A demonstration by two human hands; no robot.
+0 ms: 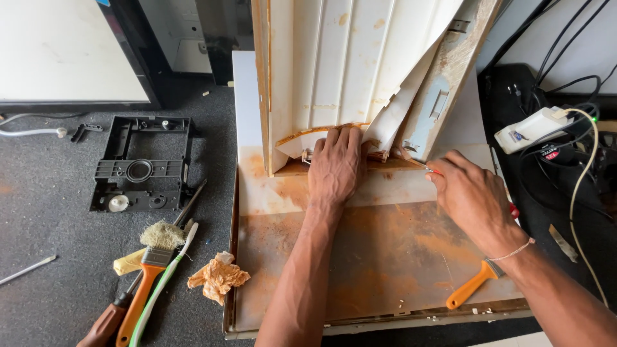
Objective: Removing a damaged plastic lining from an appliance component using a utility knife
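Observation:
A white ribbed panel (347, 64) with rust stains stands upright on a rusty metal plate (385, 250). My left hand (337, 166) presses on the torn lower edge of that panel, fingers curled over it. My right hand (472, 199) grips a screwdriver (429, 169) with a red handle, its tip pointing left into the bracket at the panel's base. A peeled white sheet (402, 109) hangs loose beside the panel.
An orange-handled tool (472, 288) lies on the plate near my right wrist. On the grey mat at left lie a paintbrush (149, 270), a screwdriver (109, 318), a crumpled rusty rag (217, 276) and a black plastic frame (141, 164). Cables and a white adapter (533, 128) sit at right.

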